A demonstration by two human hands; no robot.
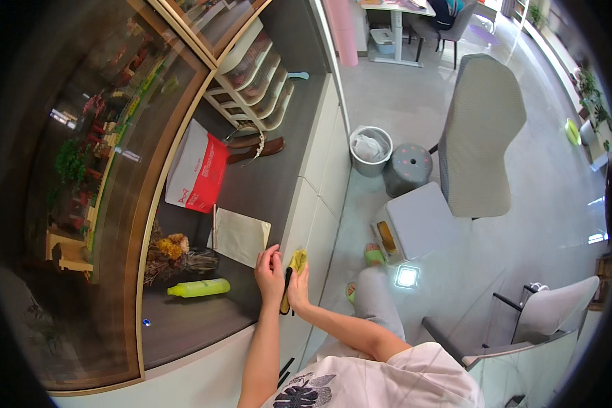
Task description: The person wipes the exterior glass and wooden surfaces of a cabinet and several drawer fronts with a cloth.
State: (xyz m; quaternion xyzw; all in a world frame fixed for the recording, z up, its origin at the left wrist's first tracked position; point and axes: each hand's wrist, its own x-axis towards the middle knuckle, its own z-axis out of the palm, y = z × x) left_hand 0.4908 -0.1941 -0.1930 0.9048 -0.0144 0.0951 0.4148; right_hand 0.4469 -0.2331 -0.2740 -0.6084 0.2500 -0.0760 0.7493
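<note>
My left hand [269,273] is over the front edge of a dark countertop, its fingers loosely curled and nothing visible in them. Beside it, my right hand [299,289] holds a crumpled yellow-green item [299,259], perhaps cloth. A narrow black-edged piece [285,293] lies between the hands; whether it belongs to the same item cannot be told. Near my left fingertips, a flat pale pouch or cover [240,235] rests on the countertop. Further left are a yellow-green bottle [200,288] on its side and a bunch of dried flowers [176,250].
On the countertop [252,183] stand a red and white bag [199,173] and stacked drawers [257,76], with brown combs [262,148] nearby. White cabinet fronts [311,204] drop below. A bin [370,153], a stool [409,166] and a white box [418,222] stand on the floor.
</note>
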